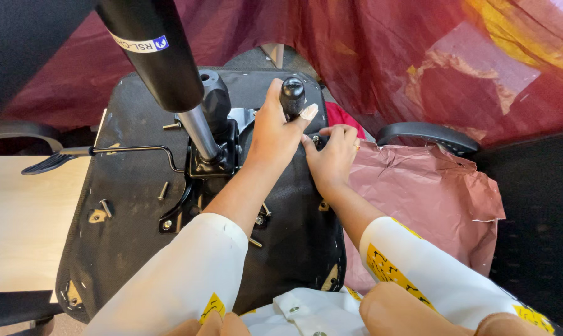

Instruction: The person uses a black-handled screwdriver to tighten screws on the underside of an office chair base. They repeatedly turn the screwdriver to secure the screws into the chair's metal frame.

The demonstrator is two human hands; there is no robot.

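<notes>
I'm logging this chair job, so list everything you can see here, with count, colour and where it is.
Chair seat base: one, black, upside down in the middle.
Gas lift cylinder: one, black with a silver rod, rising from the seat mechanism, upper left.
Seat mechanism: one, black metal, centre of the base.
Adjustment lever: one, black with a paddle end, sticking out left.
Loose screws: several, silver, scattered on the base.
Screwdriver handle: one, black, upright at the base's far edge.
Armrest: one, black, right.
Crumpled sheet: one, pink-brown, right of the base.
Drape: one, dark red, behind.
Table top: one, pale wood, left.
Left hand: wrapped around the screwdriver handle.
Right hand: fingers at the tool's tip.
</notes>
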